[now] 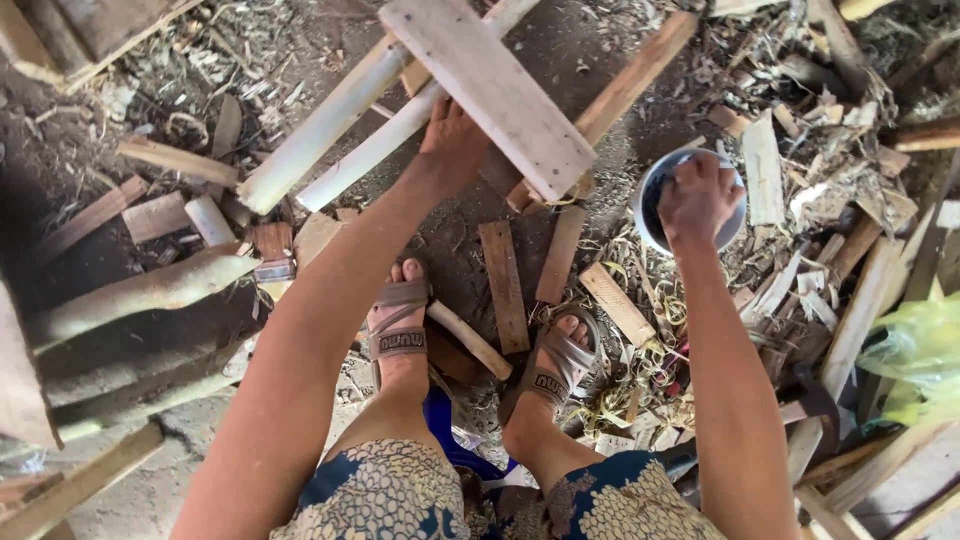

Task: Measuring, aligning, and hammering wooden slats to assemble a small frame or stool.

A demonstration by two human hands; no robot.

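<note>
At the far left of the frame we see a pale log (pixel 140 292) lying on the dirt, with short offcuts (pixel 155 215) above it. Moving right, two pale split poles (pixel 330 130) slant from the left middle up toward the top centre. Our left hand (pixel 452 140) rests against their upper ends, just under a flat board (pixel 490 85) that crosses over them; the board's long axis runs from the upper centre down to the right, and its lower end lies just right of this hand. We cannot tell whether the fingers are closed on anything, since they are hidden beneath the wood. Below, our sandalled feet (pixel 400 325) stand among short planks (pixel 505 285). Further right, our right hand (pixel 697 195) is curled into a loose fist over a white bowl (pixel 650 200); what it holds, if anything, is hidden. Scrap wood and shavings (pixel 820 170) fill the right side, with a yellow-green bag (pixel 920 350) at the edge.
</note>
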